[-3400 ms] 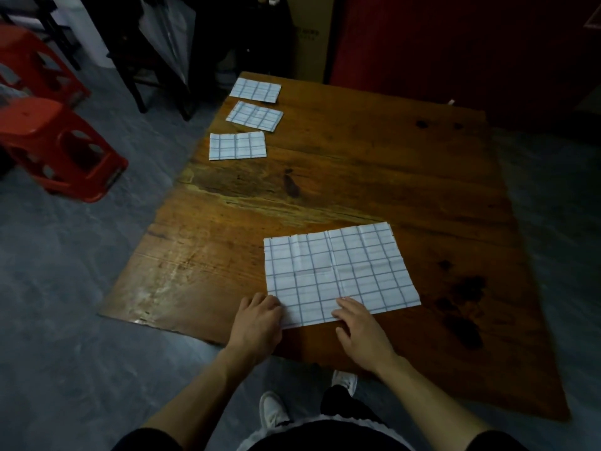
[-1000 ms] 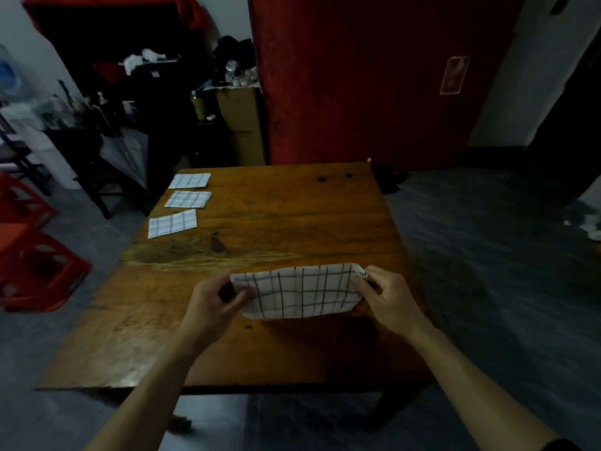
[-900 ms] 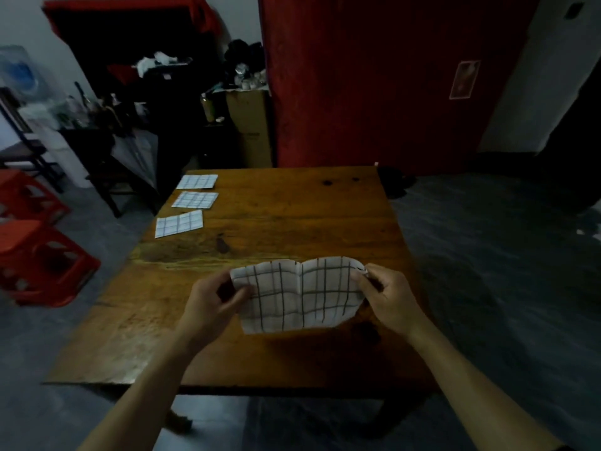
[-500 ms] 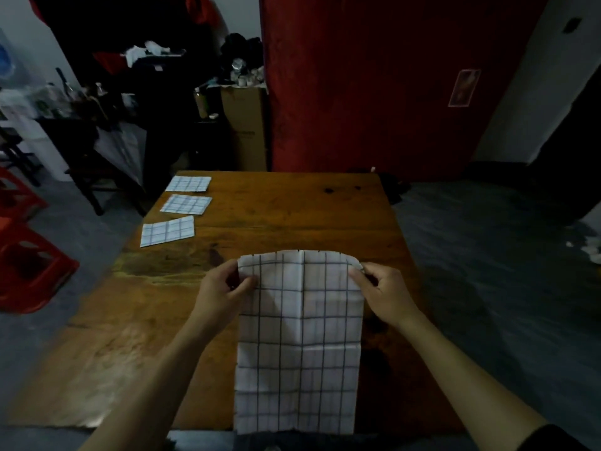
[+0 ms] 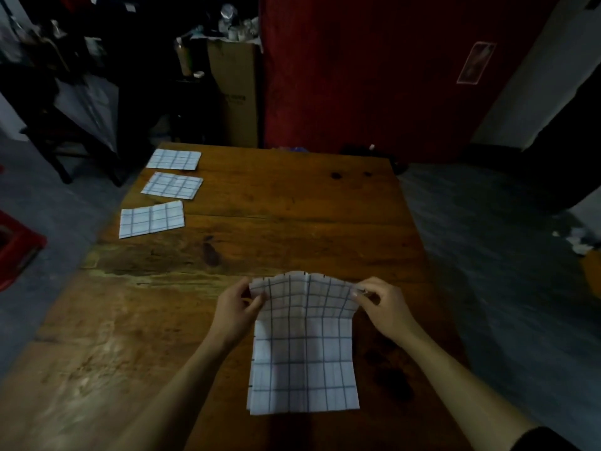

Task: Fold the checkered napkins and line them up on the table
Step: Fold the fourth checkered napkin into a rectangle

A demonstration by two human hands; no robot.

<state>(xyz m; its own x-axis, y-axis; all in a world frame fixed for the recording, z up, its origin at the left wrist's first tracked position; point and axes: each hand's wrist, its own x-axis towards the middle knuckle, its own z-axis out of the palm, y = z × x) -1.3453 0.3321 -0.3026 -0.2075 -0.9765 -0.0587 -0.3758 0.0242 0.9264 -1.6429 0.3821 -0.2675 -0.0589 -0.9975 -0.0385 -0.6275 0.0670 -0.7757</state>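
A white checkered napkin hangs doubled in front of me over the near part of the wooden table. My left hand pinches its top left corner and my right hand pinches its top right corner. The upper edge bows between the two hands, and the lower edge hangs near the table's front. Three folded checkered napkins lie in a line along the table's far left edge: the farthest napkin, the middle napkin and the nearest napkin.
A red plastic stool stands on the floor to the left. Behind the table are a cardboard box, a dark chair and a red curtain. Grey floor runs along the right side.
The napkin went from lying flat on the table to being lifted and folded in half; since half a second ago the hanging part is shorter and the view has tilted down.
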